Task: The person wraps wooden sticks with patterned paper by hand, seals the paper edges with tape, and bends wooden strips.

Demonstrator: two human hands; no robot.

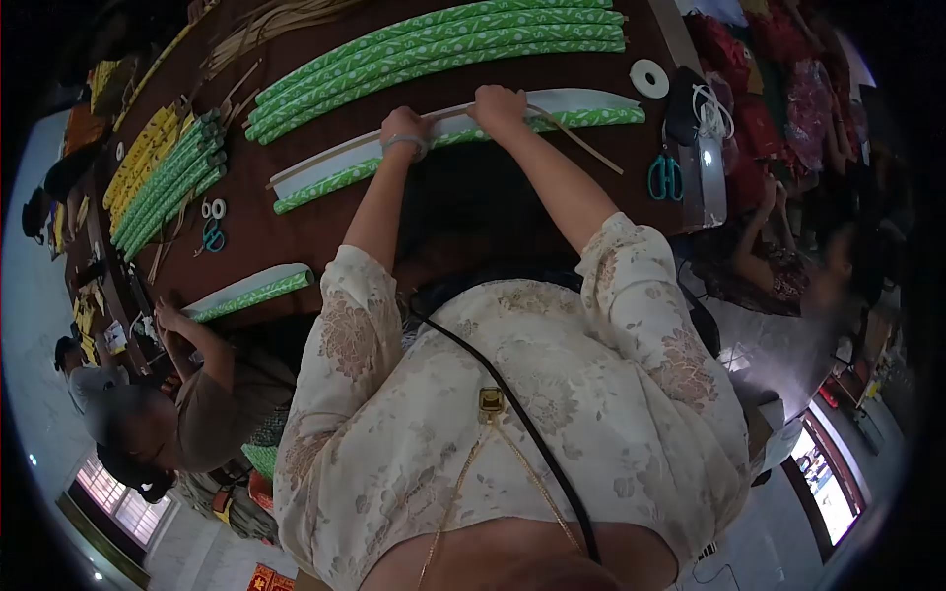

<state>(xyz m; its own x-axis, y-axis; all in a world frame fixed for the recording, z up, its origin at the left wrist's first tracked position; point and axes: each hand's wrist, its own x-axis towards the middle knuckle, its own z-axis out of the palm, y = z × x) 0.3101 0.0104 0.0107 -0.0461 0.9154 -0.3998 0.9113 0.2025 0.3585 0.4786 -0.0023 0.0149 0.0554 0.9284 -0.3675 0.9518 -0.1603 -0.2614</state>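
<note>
A partly unrolled sheet of green patterned wrapping paper (325, 184) lies across the table before me, its white underside showing along the far part. Along that white side runs a narrow tan strip (320, 161), whose right end curls loose off the paper. My left hand (404, 128), with a bracelet at the wrist, is closed over the strip near the middle. Farther right, my right hand (500, 110) is also closed at the strip and paper edge. The fingertips of both hands are mostly hidden.
Green rolls (434, 59) lie beyond the sheet. At right are a white tape roll (648, 79) and teal scissors (665, 177). On the left are yellow and green rolls (172, 177) and more scissors (212, 234). A co-worker (212, 394) handles another green sheet (251, 294).
</note>
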